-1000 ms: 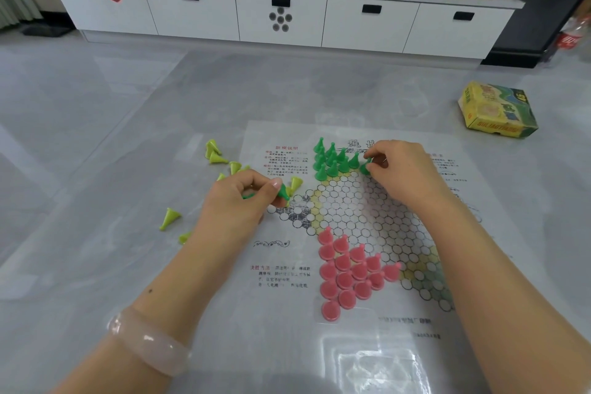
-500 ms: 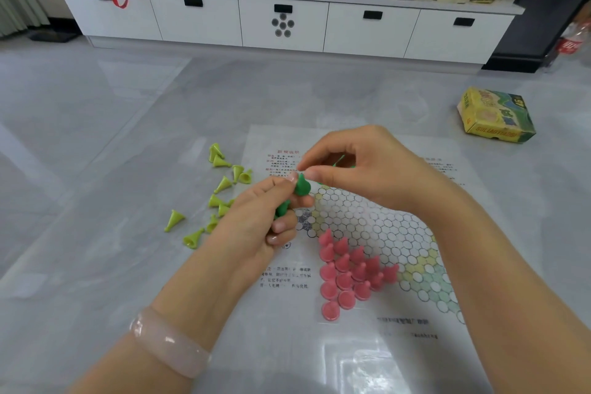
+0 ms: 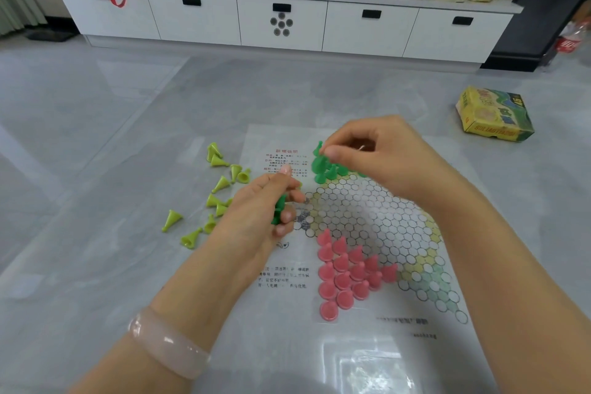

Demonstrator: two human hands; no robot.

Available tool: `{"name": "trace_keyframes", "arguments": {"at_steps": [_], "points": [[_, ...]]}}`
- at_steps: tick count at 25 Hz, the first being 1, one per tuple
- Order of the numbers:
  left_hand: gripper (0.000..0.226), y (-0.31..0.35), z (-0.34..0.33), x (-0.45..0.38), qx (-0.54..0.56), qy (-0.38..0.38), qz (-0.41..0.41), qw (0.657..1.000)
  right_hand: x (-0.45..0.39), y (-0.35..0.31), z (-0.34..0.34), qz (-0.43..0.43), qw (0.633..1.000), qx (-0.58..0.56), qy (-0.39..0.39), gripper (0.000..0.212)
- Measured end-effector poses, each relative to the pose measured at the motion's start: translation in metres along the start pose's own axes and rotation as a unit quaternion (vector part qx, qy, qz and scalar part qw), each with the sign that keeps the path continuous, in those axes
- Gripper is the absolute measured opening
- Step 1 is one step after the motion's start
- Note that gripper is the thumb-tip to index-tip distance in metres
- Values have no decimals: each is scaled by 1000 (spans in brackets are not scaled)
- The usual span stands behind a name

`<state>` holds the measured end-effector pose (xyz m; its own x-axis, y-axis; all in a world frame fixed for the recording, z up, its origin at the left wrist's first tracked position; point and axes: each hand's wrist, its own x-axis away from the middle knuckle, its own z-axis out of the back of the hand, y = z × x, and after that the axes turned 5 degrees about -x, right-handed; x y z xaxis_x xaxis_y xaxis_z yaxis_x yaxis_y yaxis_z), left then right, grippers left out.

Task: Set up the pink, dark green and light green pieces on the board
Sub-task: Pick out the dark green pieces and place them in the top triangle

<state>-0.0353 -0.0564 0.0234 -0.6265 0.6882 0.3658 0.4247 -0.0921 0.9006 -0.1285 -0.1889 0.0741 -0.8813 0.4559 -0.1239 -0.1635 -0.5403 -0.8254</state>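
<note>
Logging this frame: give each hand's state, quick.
Left hand: holding dark green pieces.
Right hand: pinching one dark green piece.

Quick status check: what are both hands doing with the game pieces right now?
Left hand grips spare dark green pieces. Right hand pinches one over the dark green cluster. Light green pieces lie off-board. Nothing blocking.

floor: grey, glossy tile | on it: board sheet; light green cones scattered left of sheet; yellow box far right
</note>
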Motion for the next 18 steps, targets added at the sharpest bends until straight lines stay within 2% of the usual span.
{"name": "trace_keyframes", "arguments": {"at_steps": [3,5,8,13,15,18], "points": [[13,3,4,-2,54,3,10,998,-3,22,15,-64,989,-27,128,9],[21,3,7,-7,66,10,15,998,-5,38,16,-107,981,-10,163,9],[29,2,11,-12,5,38,4,999,-8,54,12,-137,977,30,159,10],[19,-3,16,-9,-143,43,-40,988,-12,63,5,-126,980,82,130,8],[14,-3,17,-8,-175,44,-52,982,-13,67,3,-126,979,99,124,8],[20,-1,16,-6,-183,45,-67,980,-15,69,2,-128,978,111,122,9]]}}
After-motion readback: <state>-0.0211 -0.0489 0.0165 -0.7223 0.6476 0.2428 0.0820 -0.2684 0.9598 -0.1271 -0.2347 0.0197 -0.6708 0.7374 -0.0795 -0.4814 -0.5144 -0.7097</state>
